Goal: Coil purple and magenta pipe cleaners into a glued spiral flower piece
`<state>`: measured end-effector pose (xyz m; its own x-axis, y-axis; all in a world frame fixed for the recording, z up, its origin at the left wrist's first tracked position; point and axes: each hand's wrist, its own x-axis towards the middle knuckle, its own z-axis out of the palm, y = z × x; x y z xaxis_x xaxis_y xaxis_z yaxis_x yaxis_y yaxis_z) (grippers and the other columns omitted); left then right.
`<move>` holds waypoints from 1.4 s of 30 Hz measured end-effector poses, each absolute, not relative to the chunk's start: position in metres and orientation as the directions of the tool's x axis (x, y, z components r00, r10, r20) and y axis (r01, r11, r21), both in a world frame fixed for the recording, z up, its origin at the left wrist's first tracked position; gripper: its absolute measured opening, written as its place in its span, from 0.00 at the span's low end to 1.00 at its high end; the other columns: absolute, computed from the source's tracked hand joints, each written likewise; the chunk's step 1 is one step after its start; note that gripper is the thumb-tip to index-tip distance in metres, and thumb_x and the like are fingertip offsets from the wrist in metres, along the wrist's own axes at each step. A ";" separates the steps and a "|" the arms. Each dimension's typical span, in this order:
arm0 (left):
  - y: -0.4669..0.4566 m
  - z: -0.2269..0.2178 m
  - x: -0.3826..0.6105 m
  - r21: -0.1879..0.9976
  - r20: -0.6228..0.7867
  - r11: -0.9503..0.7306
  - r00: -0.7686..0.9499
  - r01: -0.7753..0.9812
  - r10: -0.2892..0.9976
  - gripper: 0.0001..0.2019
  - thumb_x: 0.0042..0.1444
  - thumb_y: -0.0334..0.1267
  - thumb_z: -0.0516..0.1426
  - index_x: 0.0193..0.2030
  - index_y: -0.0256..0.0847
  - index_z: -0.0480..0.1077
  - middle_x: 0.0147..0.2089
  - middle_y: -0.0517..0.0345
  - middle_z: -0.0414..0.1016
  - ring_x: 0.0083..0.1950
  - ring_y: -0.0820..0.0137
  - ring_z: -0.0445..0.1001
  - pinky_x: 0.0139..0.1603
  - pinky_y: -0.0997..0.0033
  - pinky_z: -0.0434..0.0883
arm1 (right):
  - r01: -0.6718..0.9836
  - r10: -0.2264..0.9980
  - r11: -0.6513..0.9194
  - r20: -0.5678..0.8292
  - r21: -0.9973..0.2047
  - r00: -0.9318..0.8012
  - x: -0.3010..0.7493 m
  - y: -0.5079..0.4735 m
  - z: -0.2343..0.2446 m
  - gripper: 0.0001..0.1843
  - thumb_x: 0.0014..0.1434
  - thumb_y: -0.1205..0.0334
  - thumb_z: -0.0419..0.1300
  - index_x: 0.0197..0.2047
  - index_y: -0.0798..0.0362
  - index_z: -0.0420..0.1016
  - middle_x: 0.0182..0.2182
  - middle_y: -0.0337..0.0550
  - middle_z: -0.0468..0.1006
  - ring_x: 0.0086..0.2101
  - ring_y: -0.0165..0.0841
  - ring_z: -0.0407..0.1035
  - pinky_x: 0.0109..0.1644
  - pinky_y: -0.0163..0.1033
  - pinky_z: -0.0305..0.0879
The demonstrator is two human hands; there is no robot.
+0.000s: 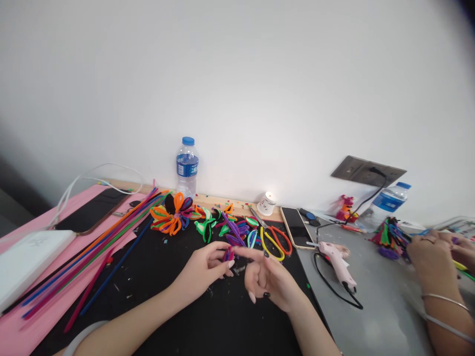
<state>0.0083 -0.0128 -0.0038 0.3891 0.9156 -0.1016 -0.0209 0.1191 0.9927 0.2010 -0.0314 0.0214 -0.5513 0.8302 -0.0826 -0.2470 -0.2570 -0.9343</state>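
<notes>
My left hand is closed on a small purple and pink pipe cleaner piece, pinched between thumb and fingers. From the right, my right hand reaches toward it with the index finger stretched out, its tip at the piece. The other fingers of that hand are loosely bent, and nothing shows in them. Just beyond both hands lie bent purple pipe cleaners and green-and-white loops. A pair of scissors with yellow and red handles is close behind my right hand.
Long pipe cleaners lie on pink paper at left, near a white box and a phone. Behind stand a water bottle and paper cup. Rightward are another phone, a pink glue gun and another person's hands.
</notes>
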 end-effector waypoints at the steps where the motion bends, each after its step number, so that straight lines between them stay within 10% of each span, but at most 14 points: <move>1: -0.013 -0.004 0.008 0.993 -0.103 0.119 0.386 -0.017 0.917 0.16 0.52 0.41 0.59 0.45 0.36 0.65 0.38 0.50 0.78 0.33 0.65 0.78 0.33 0.69 0.71 | -0.273 0.861 -0.242 -0.077 -0.931 -0.502 0.201 -0.030 0.022 0.33 0.59 0.41 0.49 0.59 0.57 0.65 0.20 0.41 0.74 0.14 0.23 0.51 0.19 0.31 0.41; 4: -0.012 -0.004 0.008 0.992 -0.113 0.126 0.378 -0.008 0.919 0.16 0.51 0.41 0.58 0.45 0.37 0.65 0.39 0.50 0.78 0.33 0.65 0.78 0.32 0.69 0.71 | -0.207 0.919 -0.203 -0.113 -0.957 -0.377 0.200 -0.025 0.017 0.31 0.61 0.43 0.48 0.58 0.57 0.66 0.19 0.40 0.74 0.14 0.22 0.49 0.18 0.31 0.39; 9: -0.012 -0.004 0.008 0.992 -0.113 0.128 0.384 -0.014 0.916 0.16 0.51 0.40 0.58 0.45 0.37 0.65 0.38 0.52 0.78 0.33 0.65 0.78 0.33 0.69 0.71 | -0.002 0.858 -0.230 -0.202 -0.973 -0.472 0.202 -0.025 0.007 0.32 0.61 0.43 0.48 0.24 0.62 0.76 0.09 0.39 0.66 0.11 0.21 0.52 0.17 0.31 0.37; 17: -0.012 -0.006 0.008 0.992 -0.111 0.125 0.386 -0.012 0.916 0.16 0.52 0.40 0.58 0.46 0.37 0.65 0.40 0.51 0.78 0.33 0.66 0.78 0.32 0.70 0.71 | -0.345 0.884 -0.199 -0.016 -0.917 -0.468 0.202 -0.029 0.020 0.28 0.60 0.46 0.52 0.56 0.56 0.69 0.26 0.47 0.77 0.17 0.25 0.59 0.19 0.30 0.52; 27: -0.011 -0.010 0.008 0.992 -0.111 0.123 0.390 -0.007 0.914 0.16 0.52 0.40 0.58 0.46 0.36 0.65 0.42 0.49 0.77 0.33 0.67 0.78 0.32 0.71 0.71 | -0.343 0.968 -0.172 -0.094 -0.924 -0.231 0.202 -0.021 0.011 0.13 0.56 0.55 0.61 0.34 0.57 0.79 0.28 0.47 0.78 0.23 0.28 0.69 0.25 0.31 0.67; 42: -0.012 -0.006 0.008 0.993 -0.109 0.119 0.389 -0.002 0.915 0.16 0.52 0.40 0.58 0.46 0.37 0.64 0.39 0.50 0.78 0.32 0.67 0.78 0.32 0.71 0.71 | -0.156 0.979 -0.107 -0.077 -0.982 -0.187 0.199 -0.022 0.010 0.15 0.45 0.61 0.69 0.22 0.54 0.64 0.20 0.41 0.79 0.17 0.28 0.68 0.22 0.31 0.64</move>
